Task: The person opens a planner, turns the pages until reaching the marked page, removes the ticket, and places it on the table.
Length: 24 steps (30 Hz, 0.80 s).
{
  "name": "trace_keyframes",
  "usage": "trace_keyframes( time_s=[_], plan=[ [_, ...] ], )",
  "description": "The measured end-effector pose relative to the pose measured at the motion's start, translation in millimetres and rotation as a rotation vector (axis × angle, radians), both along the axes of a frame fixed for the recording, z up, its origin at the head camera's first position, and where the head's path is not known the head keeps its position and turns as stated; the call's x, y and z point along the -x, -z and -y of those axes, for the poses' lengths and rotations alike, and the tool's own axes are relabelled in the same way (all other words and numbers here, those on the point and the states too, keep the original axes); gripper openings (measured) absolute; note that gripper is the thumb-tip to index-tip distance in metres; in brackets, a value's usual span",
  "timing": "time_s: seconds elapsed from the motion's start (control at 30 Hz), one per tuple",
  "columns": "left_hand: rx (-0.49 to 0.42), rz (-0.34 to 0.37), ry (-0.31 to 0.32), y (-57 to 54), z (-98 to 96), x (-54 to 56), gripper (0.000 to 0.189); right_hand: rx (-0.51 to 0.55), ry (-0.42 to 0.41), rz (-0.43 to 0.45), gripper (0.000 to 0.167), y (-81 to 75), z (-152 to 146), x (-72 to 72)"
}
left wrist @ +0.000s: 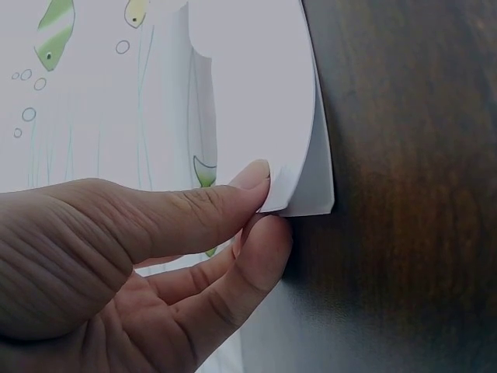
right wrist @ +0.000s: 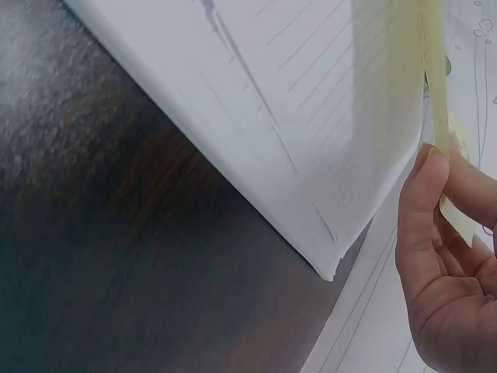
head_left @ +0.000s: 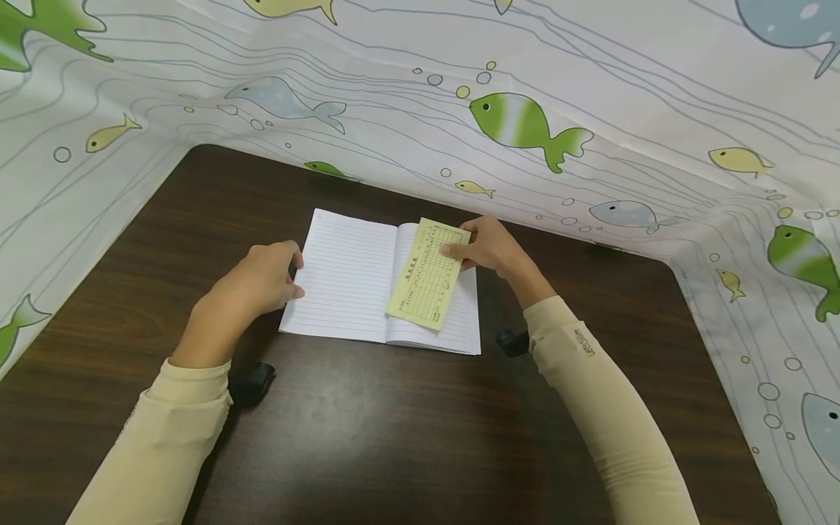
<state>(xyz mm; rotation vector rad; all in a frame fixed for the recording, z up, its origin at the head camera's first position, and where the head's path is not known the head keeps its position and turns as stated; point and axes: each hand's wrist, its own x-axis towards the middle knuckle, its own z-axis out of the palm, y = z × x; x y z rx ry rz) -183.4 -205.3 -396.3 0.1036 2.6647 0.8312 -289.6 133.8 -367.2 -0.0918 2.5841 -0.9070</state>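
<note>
An open notebook (head_left: 348, 270) with ruled white pages lies on the dark table. At its left edge, my left hand (head_left: 259, 277) pinches the page edge between thumb and fingers; the left wrist view shows the thumb (left wrist: 248, 177) on a bowed page (left wrist: 260, 93) above the cover's corner. My right hand (head_left: 492, 248) holds a yellow printed slip (head_left: 429, 273) by its upper right side, thumb on the front. Tilted, the slip overlaps the right-hand page in the head view. From the right wrist, the yellow slip (right wrist: 436, 78) appears nearly edge-on beside the notebook's corner.
The brown wood-grain table (head_left: 367, 452) extends toward the person in front of the notebook. Fish-patterned white sheeting (head_left: 407, 87) rises behind and along both sides. Dark wrist devices (head_left: 252, 384) show below both wrists, and beige sleeves (head_left: 164, 437) cover the forearms.
</note>
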Motion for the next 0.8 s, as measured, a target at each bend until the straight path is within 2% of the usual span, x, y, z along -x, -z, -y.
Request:
trace_keyframes(
  time_s=[0.8],
  plan=[
    [0.017, 0.027, -0.011, -1.4, -2.9, 1.3, 0.044, 0.027, 0.004, 0.013, 0.044, -5.0, -32.7, -2.2]
  ],
)
